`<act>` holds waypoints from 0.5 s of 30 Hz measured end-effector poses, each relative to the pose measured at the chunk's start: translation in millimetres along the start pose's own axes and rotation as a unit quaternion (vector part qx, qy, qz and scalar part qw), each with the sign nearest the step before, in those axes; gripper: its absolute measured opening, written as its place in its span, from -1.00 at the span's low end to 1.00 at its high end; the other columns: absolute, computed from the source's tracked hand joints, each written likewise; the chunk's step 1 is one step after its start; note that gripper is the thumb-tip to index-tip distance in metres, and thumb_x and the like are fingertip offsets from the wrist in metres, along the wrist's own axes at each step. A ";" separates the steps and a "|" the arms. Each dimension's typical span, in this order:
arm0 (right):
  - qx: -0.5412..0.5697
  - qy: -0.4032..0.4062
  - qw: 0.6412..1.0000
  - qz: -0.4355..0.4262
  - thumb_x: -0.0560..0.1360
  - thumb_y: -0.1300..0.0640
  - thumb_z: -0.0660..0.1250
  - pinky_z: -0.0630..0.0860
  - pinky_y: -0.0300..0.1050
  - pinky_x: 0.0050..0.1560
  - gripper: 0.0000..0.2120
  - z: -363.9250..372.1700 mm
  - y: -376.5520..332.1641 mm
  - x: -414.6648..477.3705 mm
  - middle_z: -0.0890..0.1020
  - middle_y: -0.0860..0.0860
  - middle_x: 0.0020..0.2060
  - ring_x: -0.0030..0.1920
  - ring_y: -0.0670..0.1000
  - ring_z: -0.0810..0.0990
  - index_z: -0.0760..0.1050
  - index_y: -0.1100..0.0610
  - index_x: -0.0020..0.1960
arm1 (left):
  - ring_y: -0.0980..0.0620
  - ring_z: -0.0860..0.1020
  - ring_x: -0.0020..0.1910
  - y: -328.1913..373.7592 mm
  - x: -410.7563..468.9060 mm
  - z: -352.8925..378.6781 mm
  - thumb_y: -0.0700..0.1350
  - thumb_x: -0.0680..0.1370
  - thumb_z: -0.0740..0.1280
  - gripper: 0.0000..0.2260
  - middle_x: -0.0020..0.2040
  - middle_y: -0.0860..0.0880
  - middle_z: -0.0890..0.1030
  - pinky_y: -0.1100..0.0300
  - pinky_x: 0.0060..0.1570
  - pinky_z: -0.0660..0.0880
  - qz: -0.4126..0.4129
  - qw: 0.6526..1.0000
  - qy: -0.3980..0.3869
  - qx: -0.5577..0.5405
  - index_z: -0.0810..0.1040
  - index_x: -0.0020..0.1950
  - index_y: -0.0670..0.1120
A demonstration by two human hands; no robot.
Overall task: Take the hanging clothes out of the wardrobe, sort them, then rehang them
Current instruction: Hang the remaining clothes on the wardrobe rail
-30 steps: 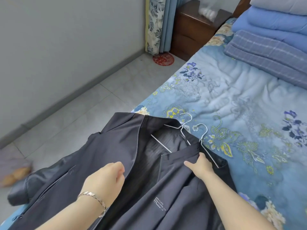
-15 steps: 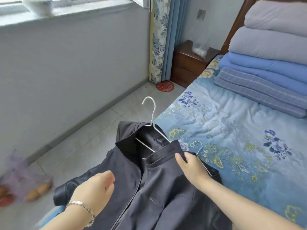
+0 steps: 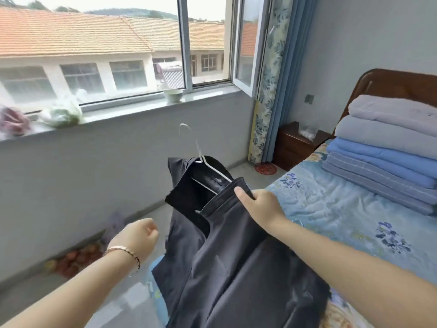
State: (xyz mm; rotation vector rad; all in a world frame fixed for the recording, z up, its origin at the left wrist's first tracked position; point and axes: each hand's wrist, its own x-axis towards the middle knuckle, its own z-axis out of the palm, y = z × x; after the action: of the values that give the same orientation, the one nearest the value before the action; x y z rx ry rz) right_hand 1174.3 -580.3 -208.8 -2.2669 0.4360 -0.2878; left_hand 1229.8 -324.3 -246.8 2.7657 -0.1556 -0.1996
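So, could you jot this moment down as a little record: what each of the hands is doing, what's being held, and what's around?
Right hand: grips the dark jacket at its collar edge
Left hand: fingers curled, holding nothing, apart from the jacket
Hanger: white wire, inside the jacket, hook pointing up
Bed: blue floral cover, to the right of the jacket
Folded quilts: stacked at the headboard end
Bowl: on the windowsill
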 end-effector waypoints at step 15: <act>0.009 -0.213 0.920 -0.329 0.48 -0.14 0.27 0.13 -0.22 -0.53 -0.45 -59.7 -212.2 -203.4 0.20 -0.09 -0.67 -0.64 -0.07 0.16 0.12 0.07 -0.52 | -0.10 0.56 0.04 -120.1 -361.8 -134.0 -0.12 0.54 0.19 -0.83 0.03 -0.06 0.60 0.15 0.00 0.48 -0.277 0.942 0.191 0.004 0.56 0.01 -0.08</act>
State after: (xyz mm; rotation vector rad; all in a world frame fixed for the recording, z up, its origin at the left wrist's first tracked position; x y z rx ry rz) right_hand 1014.1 -406.5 -24.2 -2.3073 -0.5673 -0.1187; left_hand 904.9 -118.0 -123.6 2.7217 0.7264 0.2009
